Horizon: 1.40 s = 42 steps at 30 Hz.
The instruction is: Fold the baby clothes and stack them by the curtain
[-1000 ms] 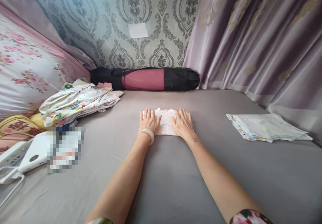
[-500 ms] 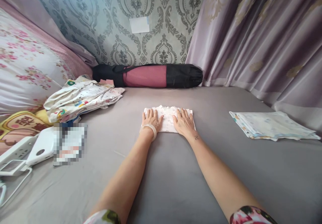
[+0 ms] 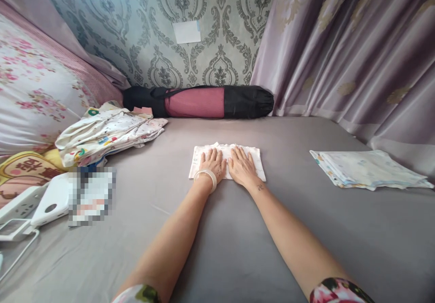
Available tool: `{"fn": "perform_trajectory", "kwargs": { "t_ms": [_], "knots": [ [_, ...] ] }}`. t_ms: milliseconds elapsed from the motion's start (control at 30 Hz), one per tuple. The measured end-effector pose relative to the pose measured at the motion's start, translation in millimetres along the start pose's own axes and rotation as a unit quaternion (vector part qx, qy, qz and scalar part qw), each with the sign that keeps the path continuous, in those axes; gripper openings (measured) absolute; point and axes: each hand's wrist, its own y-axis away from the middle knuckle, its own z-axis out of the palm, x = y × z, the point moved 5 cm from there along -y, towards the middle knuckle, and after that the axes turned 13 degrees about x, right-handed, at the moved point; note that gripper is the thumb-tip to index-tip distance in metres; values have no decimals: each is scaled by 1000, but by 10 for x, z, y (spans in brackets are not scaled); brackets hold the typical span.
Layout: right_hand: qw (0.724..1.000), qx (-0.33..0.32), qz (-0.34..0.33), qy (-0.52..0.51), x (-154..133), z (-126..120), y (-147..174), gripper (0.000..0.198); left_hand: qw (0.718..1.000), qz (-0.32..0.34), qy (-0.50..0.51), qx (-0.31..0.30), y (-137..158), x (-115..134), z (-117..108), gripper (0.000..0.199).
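A folded white cloth (image 3: 257, 164) with a faint pale print lies flat on the grey bed sheet (image 3: 231, 230), its far edge slightly ruffled. My left hand (image 3: 212, 164), with a pale bangle at the wrist, rests flat on the cloth left of its middle, fingers stretched forward. Close beside it, my right hand (image 3: 242, 164) lies palm down on the right half, fingers spread a little. Neither hand grips anything. What kind of garment or cloth it is cannot be told from its folded shape.
To the right lies a stack of folded printed cloths (image 3: 370, 169). A heap of patterned baby clothes (image 3: 112, 133) sits at left, near a white power bank (image 3: 54, 198) and a power strip (image 3: 22, 205). A black and pink rolled bag (image 3: 197, 102) lies along the wall.
Both hands have slid inward over the cloth from its two sides towards its middle, baring its left and right ends. The cloth stays in place.
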Motion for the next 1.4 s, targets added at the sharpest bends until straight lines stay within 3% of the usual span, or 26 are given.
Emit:
{"fn": "perform_trajectory", "kwargs": {
  "t_ms": [267,367,433,467,533,600,667,767,800,833,867,900,967,1067,1133,1200,1267,1400],
  "knots": [
    [1000,4,-7,0,-28,-32,-21,54,1000,2,21,14,-10,2,-7,57],
    [999,9,-43,-13,-104,-54,-66,53,993,9,95,70,-34,-13,-45,48],
    [997,-10,-68,-26,-161,-45,-89,53,970,-31,194,146,-59,-66,-150,42],
    [996,-28,-73,-32,-180,-31,-95,53,945,-59,252,201,-63,-99,-246,40],
    [995,-58,-72,-42,-197,-5,-99,53,866,-94,365,330,-29,-143,-541,38],
    [995,-56,-69,-48,-200,-12,-105,52,761,-81,456,453,75,-139,-967,37],
    [995,-31,-71,-55,-199,-45,-116,50,650,-61,532,539,230,-142,-1446,37],
    [996,4,-64,-66,-185,-91,-133,47,498,-16,641,584,427,-232,-2032,41],
    [996,11,-59,-69,-178,-96,-138,47,472,-2,681,560,428,-275,-2131,41],
    [996,14,-56,-72,-173,-94,-141,46,474,0,722,504,376,-306,-2162,37],
    [996,14,-55,-73,-170,-84,-142,46,501,-18,749,434,290,-327,-2116,33],
    [996,11,-55,-73,-167,-69,-141,45,538,-41,754,374,199,-342,-2016,30],
    [996,4,-56,-70,-163,-34,-137,45,621,-60,708,331,39,-364,-1746,34],
    [997,2,-56,-57,-154,-7,-128,46,769,-41,566,294,-167,-282,-1246,31],
    [997,0,-60,-52,-155,-11,-122,48,872,-15,408,270,-232,-193,-923,24],
    [997,-6,-64,-49,-160,-20,-119,50,942,18,255,218,-242,-115,-625,31],
    [997,-9,-68,-45,-167,-28,-118,52,976,38,141,162,-212,-83,-384,40],
    [996,-6,-77,-34,-168,-15,-117,54,993,40,33,104,-140,-90,-118,46]
  ]
}}
